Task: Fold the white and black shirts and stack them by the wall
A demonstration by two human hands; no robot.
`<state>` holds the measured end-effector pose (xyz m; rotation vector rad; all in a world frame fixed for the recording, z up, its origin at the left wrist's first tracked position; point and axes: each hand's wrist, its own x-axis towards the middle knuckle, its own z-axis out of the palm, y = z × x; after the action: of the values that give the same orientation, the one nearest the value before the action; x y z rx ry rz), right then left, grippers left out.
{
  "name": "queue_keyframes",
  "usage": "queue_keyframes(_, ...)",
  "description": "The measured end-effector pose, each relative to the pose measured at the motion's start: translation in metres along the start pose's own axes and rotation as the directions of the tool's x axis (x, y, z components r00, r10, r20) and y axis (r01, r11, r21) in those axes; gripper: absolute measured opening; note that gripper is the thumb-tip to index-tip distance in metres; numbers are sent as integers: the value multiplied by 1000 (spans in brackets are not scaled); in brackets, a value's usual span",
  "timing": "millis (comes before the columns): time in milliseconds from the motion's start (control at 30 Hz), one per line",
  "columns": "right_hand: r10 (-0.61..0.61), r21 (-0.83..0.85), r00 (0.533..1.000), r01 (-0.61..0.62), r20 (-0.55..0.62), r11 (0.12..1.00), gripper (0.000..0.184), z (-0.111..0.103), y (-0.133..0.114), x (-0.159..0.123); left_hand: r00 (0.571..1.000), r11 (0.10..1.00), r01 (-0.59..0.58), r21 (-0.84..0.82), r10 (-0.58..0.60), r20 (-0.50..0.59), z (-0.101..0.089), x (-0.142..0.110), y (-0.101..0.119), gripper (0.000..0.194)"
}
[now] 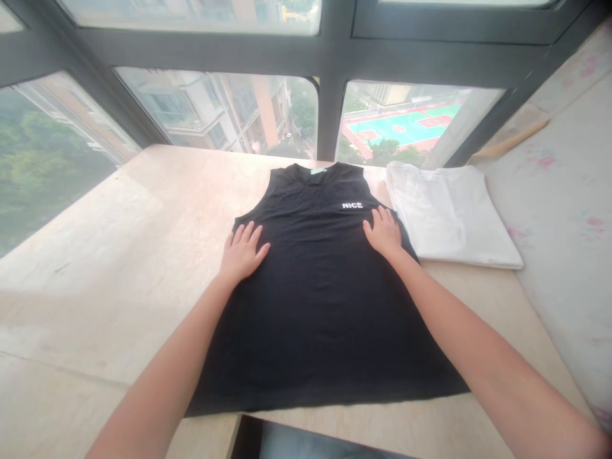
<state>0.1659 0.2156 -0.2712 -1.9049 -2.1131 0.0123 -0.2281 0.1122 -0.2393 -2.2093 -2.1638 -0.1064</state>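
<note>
A black sleeveless shirt [320, 306] lies spread flat, its neckline toward the window and its hem toward me. White letters reading NICE are printed on the chest. My left hand [242, 252] rests flat on the shirt's left edge just below the armhole, fingers spread. On the opposite side, my right hand [384, 231] lies on the cloth below the lettering, near the right armhole, with its fingers stretched out. Neither hand grips the fabric. A few light creases run across the chest.
A folded white cloth or garment [454, 213] lies to the right of the shirt, close to the flowered wall [564, 210]. The pale stone-like ledge [86, 274] runs up to grey-framed windows [332, 102]. A dark opening [248, 440] is at the near edge.
</note>
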Motion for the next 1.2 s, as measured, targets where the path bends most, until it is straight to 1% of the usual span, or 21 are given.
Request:
queue_keyframes(67, 14, -29, 1000, -14, 13, 999, 61, 1, -3, -1, 1000, 1000, 21, 3, -21, 3, -1, -2, -7, 67)
queue_keyframes(167, -55, -58, 998, 57, 36, 997, 61, 0, -11, -6, 999, 999, 35, 6, -35, 2, -3, -7, -15, 67)
queue_keyframes(300, -144, -33, 989, 145, 35, 989, 60, -4, -16, -12, 999, 999, 43, 27, -43, -6, -5, -21, -26, 67)
queue_keyframes(333, -135, -26, 990, 135, 29, 990, 59, -5, -15, -13, 999, 998, 45, 32, -45, 1, -5, -24, -28, 67)
queue_keyframes(400, -59, -20, 998, 59, 2, 998, 59, -8, -11, -14, 998, 998, 55, 41, -55, 17, -7, -26, -28, 66)
queue_keyframes(467, 16, -20, 999, -17, -42, 1000, 59, -10, -11, -13, 997, 996, 72, 55, -73, 4, -10, -22, -20, 67)
queue_keyframes(500, 7, -17, 998, -8, -55, 1000, 59, -11, -14, -12, 997, 996, 71, 58, -70, -14, -12, -17, -12, 66)
queue_keyframes(533, -45, -10, 998, 45, -54, 999, 59, -11, -19, -9, 998, 997, 55, 55, -53, -36, -14, -8, -1, 66)
queue_keyframes(567, -134, 3, 990, 134, -37, 991, 58, -11, -27, -5, 998, 999, 23, 45, -20, -57, -15, 3, 13, 64)
queue_keyframes(600, -240, 23, 971, 240, -5, 970, 58, -10, -37, 0, 997, 999, -27, 27, 29, -73, -16, 18, 28, 63)
queue_keyframes(633, -339, 48, 940, 337, 38, 940, 57, -8, -48, 8, 993, 996, -87, 4, 87, -82, -16, 36, 44, 61)
queue_keyframes(667, -411, 74, 908, 405, 83, 911, 57, -6, -58, 18, 986, 989, -145, -16, 143, -88, -15, 55, 60, 60)
queue_keyframes(733, -472, 106, 867, 460, 162, 882, 58, 0, -74, 43, 969, 971, -235, -49, 231, -87, -10, 98, 84, 58)
queue_keyframes(800, -465, 109, 859, 451, 216, 886, 59, 7, -78, 73, 975, 971, -223, -87, 219, -47, -3, 139, 93, 58)
queue_keyframes(833, -448, 103, 863, 437, 233, 894, 60, 9, -75, 89, 983, 977, -184, -107, 182, -26, 2, 156, 90, 58)
queue_keyframes(900, -402, 82, 881, 395, 249, 915, 60, 13, -60, 118, 997, 987, -77, -143, 77, -7, 10, 182, 74, 61)
queue_keyframes(967, -343, 51, 910, 341, 231, 939, 60, 15, -44, 142, 1000, 986, 4, -165, -7, -21, 14, 197, 51, 66)
queue_keyframes(1033, -296, 11, 938, 299, 181, 954, 57, 16, -33, 161, 998, 984, 42, -170, -49, -35, 15, 205, 28, 72)
queue_keyframes(1100, -304, -17, 944, 308, 126, 951, 51, 20, -31, 177, 998, 987, 32, -156, -40, -52, 13, 212, 14, 73)
queue_keyframes(1133, -343, -16, 933, 347, 110, 938, 48, 22, -33, 184, 998, 990, 9, -143, -18, -64, 11, 215, 10, 70)
queue_keyframes(1200, -447, 15, 889, 448, 100, 894, 45, 28, -38, 197, 995, 991, -69, -116, 60, -75, 8, 224, 8, 60)
